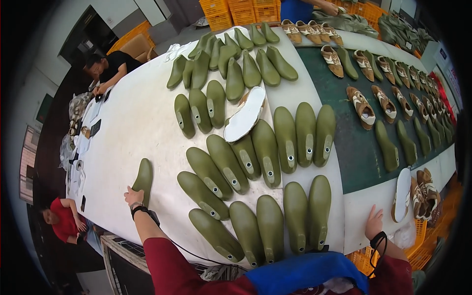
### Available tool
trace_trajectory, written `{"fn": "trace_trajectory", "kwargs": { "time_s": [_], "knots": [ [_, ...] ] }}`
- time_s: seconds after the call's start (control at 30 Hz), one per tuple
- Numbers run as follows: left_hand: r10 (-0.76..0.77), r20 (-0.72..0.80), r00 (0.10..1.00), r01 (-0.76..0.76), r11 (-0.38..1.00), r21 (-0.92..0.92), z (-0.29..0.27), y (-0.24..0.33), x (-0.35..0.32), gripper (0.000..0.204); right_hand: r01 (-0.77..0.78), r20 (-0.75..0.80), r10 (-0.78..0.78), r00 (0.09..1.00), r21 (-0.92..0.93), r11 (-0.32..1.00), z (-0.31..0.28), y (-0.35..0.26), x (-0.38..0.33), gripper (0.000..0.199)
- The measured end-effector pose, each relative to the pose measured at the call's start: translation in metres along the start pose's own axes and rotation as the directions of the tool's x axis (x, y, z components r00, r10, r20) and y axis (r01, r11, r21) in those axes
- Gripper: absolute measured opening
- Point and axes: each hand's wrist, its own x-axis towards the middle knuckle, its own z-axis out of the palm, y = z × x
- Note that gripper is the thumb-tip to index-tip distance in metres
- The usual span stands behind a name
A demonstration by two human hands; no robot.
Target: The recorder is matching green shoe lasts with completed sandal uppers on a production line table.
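My left hand is closed round the lower end of a green shoe last, which stands alone on the left of the white table. On the right, my right hand is held empty with its fingers apart, over the table's near edge. Nearest to it is a brown shoe upper with a white bottom, lying bottom up. In front of me, several green lasts lie in rows. Another white-bottomed shoe upper rests across the lasts in the middle.
Brown-and-white shoes and more lasts line a dark green mat on the right. Orange crates stack behind the table, with others below its right edge. Two people sit at the left side; another person's hand shows at the far end.
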Motion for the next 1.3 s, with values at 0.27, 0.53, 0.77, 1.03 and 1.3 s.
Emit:
{"fn": "trace_trajectory", "kwargs": {
  "time_s": [0.27,0.53,0.77,1.03,1.3],
  "knots": [
    [0.29,0.032,0.957,-0.283,0.949,-0.138,0.034,-0.045,0.021,0.052,0.006,0.055,-0.008,0.998,0.048,0.999,0.002,-0.001,0.003,0.082],
    [0.401,0.152,0.903,-0.363,0.903,-0.23,0.026,-0.059,-0.062,0.052,0.038,-0.008,-0.037,0.999,0.081,0.996,0.005,-0.007,0.005,0.084],
    [0.366,0.168,0.915,-0.328,0.92,-0.214,0.017,-0.037,-0.204,0.052,0.093,-0.158,-0.075,0.984,0.105,0.99,0.017,-0.004,0.01,0.085],
    [0.314,0.194,0.929,-0.255,0.926,-0.278,0.013,-0.058,-0.304,0.049,0.085,-0.246,-0.037,0.969,0.187,0.979,0.009,-0.005,0.009,0.075],
    [0.298,-0.169,0.939,-0.341,0.764,-0.548,0.027,-0.036,-0.358,0.081,0.762,-0.709,-0.283,0.646,0.625,0.17,-0.14,-0.053,-0.029,0.037]
  ]
}}
